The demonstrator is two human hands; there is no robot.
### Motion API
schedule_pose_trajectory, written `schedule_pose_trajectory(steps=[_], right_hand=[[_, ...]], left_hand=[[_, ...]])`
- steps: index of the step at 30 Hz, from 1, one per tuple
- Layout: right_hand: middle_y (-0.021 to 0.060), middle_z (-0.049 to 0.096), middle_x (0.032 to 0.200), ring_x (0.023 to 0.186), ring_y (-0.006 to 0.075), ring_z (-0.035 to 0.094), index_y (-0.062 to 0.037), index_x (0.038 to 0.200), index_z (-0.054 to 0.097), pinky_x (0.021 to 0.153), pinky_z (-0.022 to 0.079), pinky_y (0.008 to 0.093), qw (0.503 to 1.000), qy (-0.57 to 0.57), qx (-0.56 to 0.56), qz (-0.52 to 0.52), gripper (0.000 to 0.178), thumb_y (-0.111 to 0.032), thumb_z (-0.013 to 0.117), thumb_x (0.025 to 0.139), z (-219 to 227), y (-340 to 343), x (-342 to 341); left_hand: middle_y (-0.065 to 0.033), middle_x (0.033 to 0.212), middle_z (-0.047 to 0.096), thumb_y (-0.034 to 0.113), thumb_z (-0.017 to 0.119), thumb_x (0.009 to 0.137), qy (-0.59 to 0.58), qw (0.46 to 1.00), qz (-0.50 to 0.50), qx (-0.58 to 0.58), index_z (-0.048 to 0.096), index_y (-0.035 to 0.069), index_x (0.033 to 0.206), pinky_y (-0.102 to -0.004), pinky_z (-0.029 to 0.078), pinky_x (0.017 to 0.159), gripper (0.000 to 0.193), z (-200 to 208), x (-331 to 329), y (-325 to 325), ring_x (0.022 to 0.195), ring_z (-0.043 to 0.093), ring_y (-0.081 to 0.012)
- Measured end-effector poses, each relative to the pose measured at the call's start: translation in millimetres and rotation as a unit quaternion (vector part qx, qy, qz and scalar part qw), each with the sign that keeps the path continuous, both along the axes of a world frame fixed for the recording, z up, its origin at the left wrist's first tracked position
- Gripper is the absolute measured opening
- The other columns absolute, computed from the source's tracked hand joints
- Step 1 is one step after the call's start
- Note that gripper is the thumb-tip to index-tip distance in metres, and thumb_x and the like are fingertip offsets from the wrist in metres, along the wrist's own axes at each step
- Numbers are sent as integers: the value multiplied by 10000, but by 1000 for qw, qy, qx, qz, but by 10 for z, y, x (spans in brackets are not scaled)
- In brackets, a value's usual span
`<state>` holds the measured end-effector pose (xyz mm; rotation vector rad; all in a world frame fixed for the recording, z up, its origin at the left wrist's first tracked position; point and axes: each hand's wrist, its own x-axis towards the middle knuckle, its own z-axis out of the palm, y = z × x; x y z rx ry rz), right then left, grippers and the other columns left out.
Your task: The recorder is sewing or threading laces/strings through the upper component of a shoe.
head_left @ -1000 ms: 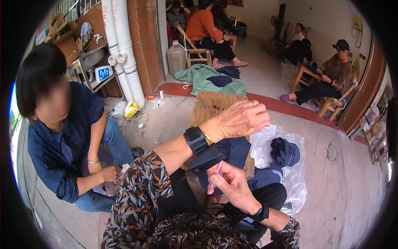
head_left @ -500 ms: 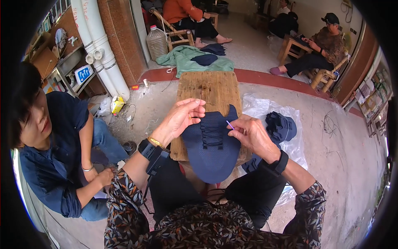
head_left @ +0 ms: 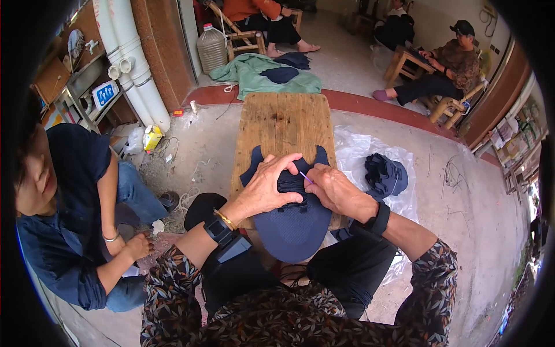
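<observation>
A dark blue knit shoe upper point(head_left: 293, 231) with dark lacing across its middle lies at the near end of the wooden bench, its rounded toe hanging over the edge toward me. My left hand point(head_left: 267, 186) rests on the upper's left side, thumb and fingers apart around the lacing. Between the thumb and fingers of my right hand point(head_left: 335, 188) is a thin purple stick-like tool point(head_left: 306, 177), its tip pointing up and left over the laces. Whether that tip is under a lace I cannot make out.
The wooden bench point(head_left: 277, 118) stretches away from me. Right of it, a bundle of blue uppers point(head_left: 386, 176) sits on clear plastic sheeting point(head_left: 399, 147). A person in dark blue point(head_left: 72, 214) sits close at left. Green cloth point(head_left: 251, 72) lies beyond the bench; other people sit farther back.
My left hand has come down from above the upper onto its left side. My right hand and the purple tool have shifted left over the laces.
</observation>
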<state>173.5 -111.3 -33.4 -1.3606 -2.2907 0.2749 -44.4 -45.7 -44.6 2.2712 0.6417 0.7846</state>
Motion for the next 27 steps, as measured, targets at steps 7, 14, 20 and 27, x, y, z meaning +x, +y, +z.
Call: schedule_pose_trajectory(steps=[7, 14, 20, 27], right_hand=[[143, 613, 788, 682, 289, 614, -4, 980, 694, 668, 503, 396, 966, 205, -139, -67, 149, -91, 752, 874, 104, -55, 108], [84, 587, 777, 698, 221, 591, -26, 1046, 686, 645, 497, 361, 988, 143, -42, -30, 246, -54, 791, 825, 11, -51, 92], [133, 607, 927, 815, 370, 651, -48, 1043, 654, 711, 535, 456, 997, 51, 50, -21, 186, -125, 718, 887, -87, -38, 72], [117, 604, 867, 771, 311, 633, -32, 1016, 647, 672, 537, 396, 997, 79, 12, -19, 168, -112, 725, 890, -75, -20, 154]], left_hand=[[-81, 1086, 673, 129, 876, 721, -44, 999, -16, 11, 633, 63, 1220, -389, 464, 990, 559, -21, -33, 22, 1063, 603, -269], [-95, 1105, 644, 45, 763, 795, -49, 998, 1, 44, 657, 37, 926, -400, 466, 973, 168, -114, -8, 122, 1049, 621, -276], [-102, 1055, 600, 29, 766, 778, -46, 994, 20, 95, 628, 35, 816, -411, 473, 924, 143, -137, 87, 82, 1020, 586, -307], [-118, 1062, 590, 15, 757, 763, -46, 995, 17, 83, 622, 24, 814, -405, 470, 908, 144, -140, 77, 78, 1028, 559, -317]])
